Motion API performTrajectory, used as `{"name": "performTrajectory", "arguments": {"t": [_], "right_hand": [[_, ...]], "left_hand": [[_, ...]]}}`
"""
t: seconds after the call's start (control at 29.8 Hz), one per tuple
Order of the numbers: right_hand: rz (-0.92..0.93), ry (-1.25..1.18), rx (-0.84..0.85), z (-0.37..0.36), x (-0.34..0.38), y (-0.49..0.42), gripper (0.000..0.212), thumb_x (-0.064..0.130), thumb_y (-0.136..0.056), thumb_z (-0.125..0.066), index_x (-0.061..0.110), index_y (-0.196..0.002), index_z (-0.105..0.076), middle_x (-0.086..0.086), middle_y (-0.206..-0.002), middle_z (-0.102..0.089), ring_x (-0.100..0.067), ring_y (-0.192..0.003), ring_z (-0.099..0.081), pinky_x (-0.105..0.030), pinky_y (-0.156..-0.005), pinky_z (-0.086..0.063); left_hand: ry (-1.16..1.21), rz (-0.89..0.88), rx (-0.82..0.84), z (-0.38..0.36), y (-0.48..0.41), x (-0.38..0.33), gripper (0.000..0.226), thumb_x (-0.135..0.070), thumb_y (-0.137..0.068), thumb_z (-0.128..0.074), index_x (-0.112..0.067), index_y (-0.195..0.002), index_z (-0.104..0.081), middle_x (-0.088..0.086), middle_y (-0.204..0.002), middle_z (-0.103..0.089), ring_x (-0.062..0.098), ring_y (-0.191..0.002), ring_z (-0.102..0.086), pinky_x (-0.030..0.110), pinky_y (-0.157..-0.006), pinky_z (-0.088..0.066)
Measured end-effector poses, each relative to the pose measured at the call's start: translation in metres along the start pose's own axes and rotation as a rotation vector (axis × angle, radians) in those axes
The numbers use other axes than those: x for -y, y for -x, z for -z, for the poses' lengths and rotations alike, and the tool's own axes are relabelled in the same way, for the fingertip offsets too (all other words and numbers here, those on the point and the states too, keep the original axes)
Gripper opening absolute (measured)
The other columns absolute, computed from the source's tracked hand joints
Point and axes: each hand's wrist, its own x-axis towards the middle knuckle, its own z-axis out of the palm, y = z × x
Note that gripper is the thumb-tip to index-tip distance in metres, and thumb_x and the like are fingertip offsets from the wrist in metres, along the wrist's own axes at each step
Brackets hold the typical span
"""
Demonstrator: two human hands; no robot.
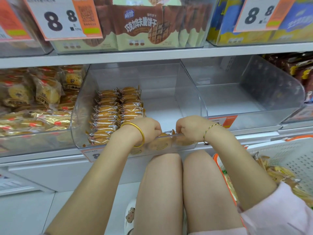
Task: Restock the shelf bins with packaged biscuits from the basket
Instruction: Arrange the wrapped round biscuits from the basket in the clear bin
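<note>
Head view: left hand and right hand both clenched on biscuit packets at the clear bin's near lip. Light, slippery, brittle stuff, I'd say: squeeze the row's ends gently. Basket sat right.

Clear shelf bin: biscuit packs in two neat rows, left side. White perforated basket, lower right, holds more.

price tag "8.8", biscuit pack "巧克力华夫脆饼干"
</note>
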Motion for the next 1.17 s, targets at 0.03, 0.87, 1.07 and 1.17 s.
{"name": "performTrajectory", "arguments": {"t": [0.03, 0.87, 1.07, 1.17], "right_hand": [[-0.003, -0.022, -0.012, -0.001, 0.001, 0.001, 0.033, 0.008, -0.095, -0.034, 0.01, -0.118, -0.057, -0.011, -0.122, -0.058, -0.028, -0.112, -0.051, -0.029, -0.088, -0.041], [0.03, 0.148, -0.219, -0.033, 0.0, 0.009, 0.039, 0.005, -0.087, -0.049, 0.013, -0.124, -0.043, -0.008, -0.114, -0.059, -0.031, -0.103, -0.058, -0.033, -0.07, -0.043], [0.039, 0.104, -0.235, -0.032, -0.005, 0.008, 0.037, 0.007, -0.086, -0.051, 0.013, -0.122, -0.046, -0.009, -0.113, -0.059, -0.03, -0.102, -0.057, -0.034, -0.073, -0.047], [0.029, 0.091, -0.269, -0.035, -0.006, 0.008, 0.036, 0.004, -0.087, -0.05, 0.014, -0.121, -0.047, -0.008, -0.114, -0.058, -0.029, -0.104, -0.057, -0.033, -0.074, -0.047]], "left_hand": [[0.028, 0.022, -0.02, -0.003, 0.001, -0.002, 0.034, -0.037, -0.099, -0.034, -0.023, -0.114, -0.062, 0.001, -0.119, -0.059, 0.026, -0.121, -0.041, 0.031, -0.096, -0.035], [-0.045, -0.03, -0.146, -0.023, 0.014, -0.003, 0.042, -0.038, -0.087, -0.054, -0.029, -0.128, -0.048, 0.002, -0.115, -0.059, 0.025, -0.118, -0.037, 0.032, -0.09, -0.033], [-0.08, -0.023, -0.18, -0.022, 0.014, -0.008, 0.038, -0.044, -0.086, -0.053, -0.024, -0.12, -0.053, 0.004, -0.104, -0.058, 0.025, -0.112, -0.038, 0.032, -0.087, -0.033], [-0.06, -0.017, -0.18, -0.023, 0.013, -0.01, 0.036, -0.041, -0.087, -0.054, -0.023, -0.118, -0.053, 0.005, -0.104, -0.057, 0.026, -0.112, -0.039, 0.032, -0.086, -0.032]]}}
